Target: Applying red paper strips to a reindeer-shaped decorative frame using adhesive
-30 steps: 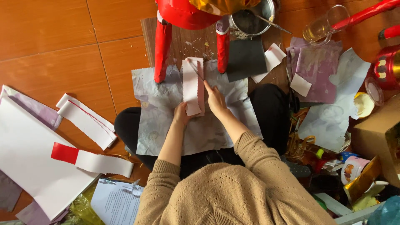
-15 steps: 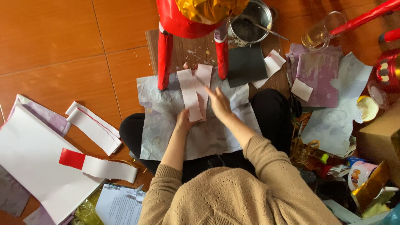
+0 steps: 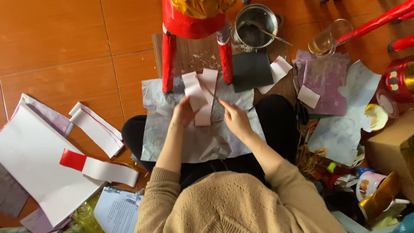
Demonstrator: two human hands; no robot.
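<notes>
Over the lap: separating two pale pink paper strips (image 3: 200,97).
Left hand (image 3: 183,113) pinching one strip, right hand (image 3: 235,118) closed around thin scissors (image 3: 211,92); risking tearing.

Bare floor (image 3: 64,39) lies open toward the far left corner. Straight ahead of the hands, red stool legs (image 3: 169,60) and a steel pot (image 3: 255,23) block the way. Paper scraps (image 3: 340,108), a glass (image 3: 326,41) and boxes (image 3: 390,149) crowd the right edge.
</notes>
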